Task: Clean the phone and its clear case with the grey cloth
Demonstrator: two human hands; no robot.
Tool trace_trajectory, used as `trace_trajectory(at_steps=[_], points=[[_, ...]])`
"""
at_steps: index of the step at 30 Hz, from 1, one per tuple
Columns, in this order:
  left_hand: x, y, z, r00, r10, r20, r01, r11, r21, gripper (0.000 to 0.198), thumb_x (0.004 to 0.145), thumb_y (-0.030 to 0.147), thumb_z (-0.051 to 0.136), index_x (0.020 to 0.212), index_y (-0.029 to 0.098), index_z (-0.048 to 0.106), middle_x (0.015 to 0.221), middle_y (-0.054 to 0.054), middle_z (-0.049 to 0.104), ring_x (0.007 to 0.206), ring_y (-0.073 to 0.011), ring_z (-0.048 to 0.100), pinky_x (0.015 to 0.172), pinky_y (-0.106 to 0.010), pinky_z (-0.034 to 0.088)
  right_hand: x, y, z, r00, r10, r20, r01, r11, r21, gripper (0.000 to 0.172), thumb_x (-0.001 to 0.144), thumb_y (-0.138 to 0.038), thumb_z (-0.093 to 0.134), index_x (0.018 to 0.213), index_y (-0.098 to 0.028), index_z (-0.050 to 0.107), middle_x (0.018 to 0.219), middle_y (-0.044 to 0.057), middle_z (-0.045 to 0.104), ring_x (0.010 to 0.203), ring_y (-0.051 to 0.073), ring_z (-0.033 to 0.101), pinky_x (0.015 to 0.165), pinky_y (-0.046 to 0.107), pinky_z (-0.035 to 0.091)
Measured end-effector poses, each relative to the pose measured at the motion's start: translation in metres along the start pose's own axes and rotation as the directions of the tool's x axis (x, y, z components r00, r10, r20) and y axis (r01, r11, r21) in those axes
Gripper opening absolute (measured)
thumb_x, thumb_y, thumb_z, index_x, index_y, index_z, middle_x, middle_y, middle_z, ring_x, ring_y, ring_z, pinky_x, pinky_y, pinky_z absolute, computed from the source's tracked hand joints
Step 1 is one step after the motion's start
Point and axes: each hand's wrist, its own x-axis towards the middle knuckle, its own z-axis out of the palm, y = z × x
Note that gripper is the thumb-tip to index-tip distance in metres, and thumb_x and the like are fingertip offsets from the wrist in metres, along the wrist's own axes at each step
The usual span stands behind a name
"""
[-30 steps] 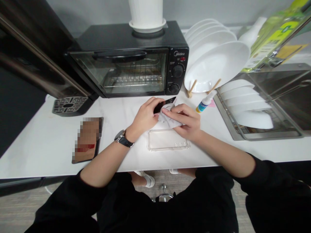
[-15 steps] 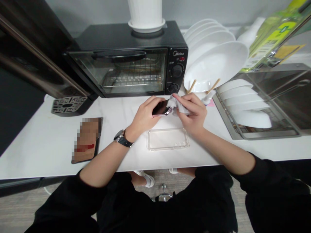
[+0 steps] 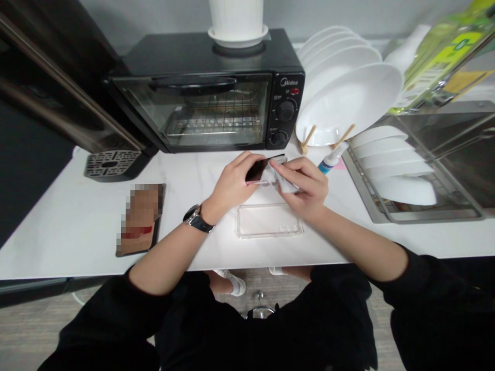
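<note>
My left hand (image 3: 236, 180) grips one end of a dark-screened phone (image 3: 255, 172) with a pinkish edge, held just above the white counter. Closed around a crumpled white wipe (image 3: 284, 181), my right hand (image 3: 307, 184) presses it onto the phone's other end, hiding part of the screen. A clear phone case (image 3: 269, 221) lies flat on the counter in front of both hands. Just behind the right hand stands a small spray bottle (image 3: 331, 158) with a blue label, partly covered by the fingers.
Behind the hands sits a black toaster oven (image 3: 193, 113) with a white pot (image 3: 236, 23) on top. White plates (image 3: 348, 103) lean in a wooden rack. Bowls (image 3: 398, 165) stand in the sink (image 3: 425, 216) at right. Another phone (image 3: 139, 221) with a blurred screen lies at left.
The right hand and wipe have shifted slightly down on the phone, uncovering its far edge. More of the spray bottle shows. The whole view has shifted a little.
</note>
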Motion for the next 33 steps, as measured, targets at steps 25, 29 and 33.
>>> trace_trajectory(at_steps=[25,29,33], points=[[0.001,0.004,0.001,0.998,0.027,-0.058,-0.028,1.0,-0.011,0.022,0.102,0.035,0.069,0.118,0.019,0.069,0.113,-0.008,0.075,0.104,-0.0213,0.07,0.091,-0.032,0.055,0.006,0.013,0.001,0.986,0.111,-0.127,-0.109,0.994,0.027,0.053,0.096,-0.017,0.065,0.142,-0.04,0.073,0.092,-0.001,0.069,0.083,0.015,0.066,0.071,0.031,0.057],[0.001,0.0,0.001,0.998,0.031,-0.05,-0.032,0.999,-0.012,0.024,0.102,0.035,0.069,0.119,0.019,0.068,0.111,-0.008,0.074,0.106,-0.0225,0.071,0.093,-0.034,0.056,0.006,0.008,0.001,0.994,0.065,-0.085,-0.06,0.996,0.065,0.054,0.097,-0.015,0.069,0.145,-0.04,0.071,0.095,0.0,0.07,0.084,0.014,0.067,0.069,0.029,0.058],[-0.001,-0.003,0.002,1.0,0.01,-0.019,-0.01,1.0,-0.013,0.029,0.095,0.019,0.066,0.124,0.018,0.067,0.115,-0.008,0.072,0.109,-0.0237,0.07,0.098,-0.037,0.056,0.005,0.0,0.001,0.997,-0.081,0.003,0.081,0.994,0.078,0.056,0.1,-0.016,0.072,0.152,-0.035,0.065,0.098,0.002,0.071,0.085,0.014,0.07,0.069,0.027,0.059]])
